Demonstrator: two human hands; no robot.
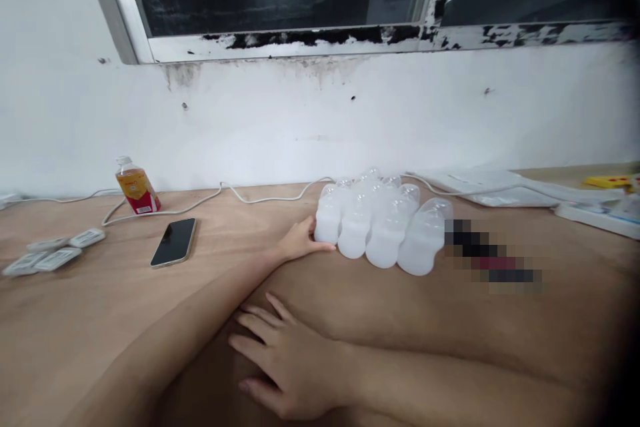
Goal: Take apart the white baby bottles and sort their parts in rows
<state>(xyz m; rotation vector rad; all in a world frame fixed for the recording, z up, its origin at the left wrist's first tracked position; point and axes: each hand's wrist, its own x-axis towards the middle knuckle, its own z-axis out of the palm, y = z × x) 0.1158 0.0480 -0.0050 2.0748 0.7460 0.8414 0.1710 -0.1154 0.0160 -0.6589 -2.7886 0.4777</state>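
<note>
Several frosted white baby bottles point(354, 230) with clear domed caps stand packed together on the wooden table. My left hand point(300, 240) is at the left end of the group, closed around the side of the nearest-left bottle. Its thumb lies along the front of that bottle's base, and the other fingertips are hidden behind it. Closer to me, my right hand point(295, 363) is palm down with its fingers spread, holding nothing. It is beside my left forearm and apart from the bottles.
A phone point(173, 242), a red-and-yellow drink bottle point(139, 188) and small white packs point(59, 258) are on the left. A white cable point(260, 200) runs along the wall. A clear plastic bag point(480, 188), a power strip point(600, 219) and a blurred dark item point(487, 253) are on the right.
</note>
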